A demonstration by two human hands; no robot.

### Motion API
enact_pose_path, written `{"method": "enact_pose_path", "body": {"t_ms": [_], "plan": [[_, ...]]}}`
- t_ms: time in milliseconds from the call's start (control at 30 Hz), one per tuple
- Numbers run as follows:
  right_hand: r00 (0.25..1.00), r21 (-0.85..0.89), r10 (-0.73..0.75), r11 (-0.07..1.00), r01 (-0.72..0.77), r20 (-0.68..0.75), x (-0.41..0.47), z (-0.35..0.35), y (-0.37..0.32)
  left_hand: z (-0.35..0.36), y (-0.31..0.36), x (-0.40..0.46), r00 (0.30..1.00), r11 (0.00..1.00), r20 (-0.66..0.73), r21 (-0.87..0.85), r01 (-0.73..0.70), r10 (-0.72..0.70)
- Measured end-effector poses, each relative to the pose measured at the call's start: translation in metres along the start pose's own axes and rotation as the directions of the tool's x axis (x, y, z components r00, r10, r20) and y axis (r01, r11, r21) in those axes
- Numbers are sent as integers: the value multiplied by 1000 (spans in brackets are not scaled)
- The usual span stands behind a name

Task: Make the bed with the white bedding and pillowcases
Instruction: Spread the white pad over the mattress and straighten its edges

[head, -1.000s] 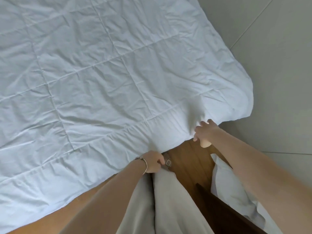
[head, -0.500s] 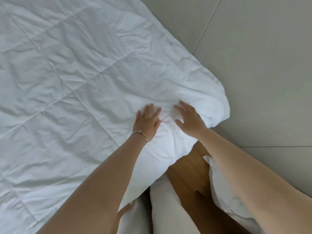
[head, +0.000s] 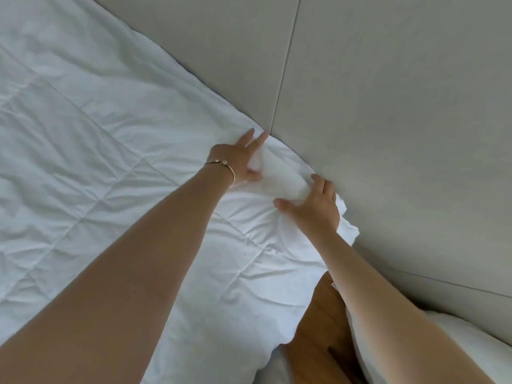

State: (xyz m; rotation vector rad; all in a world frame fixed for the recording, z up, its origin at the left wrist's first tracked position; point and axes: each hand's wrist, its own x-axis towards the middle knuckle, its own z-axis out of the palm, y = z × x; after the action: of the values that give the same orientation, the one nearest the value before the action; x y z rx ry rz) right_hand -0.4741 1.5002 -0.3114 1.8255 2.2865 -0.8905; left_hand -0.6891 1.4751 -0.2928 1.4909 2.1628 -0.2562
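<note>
Here, two hands (head: pixel 277 184) on one quilt (head: pixel 110 162)

The quilt (head: pixel 105 167) spreads over the bed across the left and middle, its far right corner against the padded wall panels (head: pixel 388 106). The left hand (head: pixel 238 159) and right hand (head: pixel 313 206) sit on that corner, right one nearer. A pillow (head: pixel 471 336) lies near right, wooden floor (head: pixel 318 328) between it and the quilt.

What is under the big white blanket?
You can't tell. The white blanket covers everything beneath it, and both hands, left and right, bunch up its corner by the grey wall. Only brown wood shows past the edge.
</note>
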Motion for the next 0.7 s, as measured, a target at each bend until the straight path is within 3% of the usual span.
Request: {"method": "enact_pose_path", "body": {"t_ms": [33, 100, 200, 300, 367, 400, 433, 500, 533, 567, 700], "plan": [[1000, -18, 29, 999, -29, 2, -4, -2, -1, -7, 5, 8, 998, 997, 54, 62, -40, 37], [1000, -215, -10, 976, 11, 8, -14, -9, 4, -13, 18, 9, 986, 977, 62, 138, -165, 158], [994, -241, -4, 970, -23, -111, -17, -20, 22, -1, 25, 2, 942, 962, -194, 60, -266, 273], [967, -149, 55, 984, -94, -247, -12, -2, 24, 23, 34, -5, 956, 954, -276, -244, -172, 101], [886, -150, -143, 985, 85, -442, -24, 11, -1, 46, 48, -11, 932, 851, -363, -492, -184, -8], [837, -179, -291, 956, 233, -464, -36, 17, -11, 60, 53, -20, 927, 801, -367, -577, -159, -80], [816, -210, -429, 903, 375, -388, -49, 24, -14, 79, 55, -34, 931, 809, -343, -579, -104, -125], [847, -257, -531, 823, 507, -28, -63, 38, 4, 115, 50, -71, 943, 936, -317, -353, -22, -97], [864, -281, -489, 818, 502, 119, -63, 43, 18, 130, 43, -85, 940, 971, -340, -236, -43, -41], [892, -314, -420, 835, 453, 169, -60, 50, 30, 140, 36, -93, 934, 986, -357, -145, -81, 24], [999, -296, -12, 955, 23, 40, -56, 69, 6, 137, 23, -71, 923, 989, -363, -28, -147, 127]]}}
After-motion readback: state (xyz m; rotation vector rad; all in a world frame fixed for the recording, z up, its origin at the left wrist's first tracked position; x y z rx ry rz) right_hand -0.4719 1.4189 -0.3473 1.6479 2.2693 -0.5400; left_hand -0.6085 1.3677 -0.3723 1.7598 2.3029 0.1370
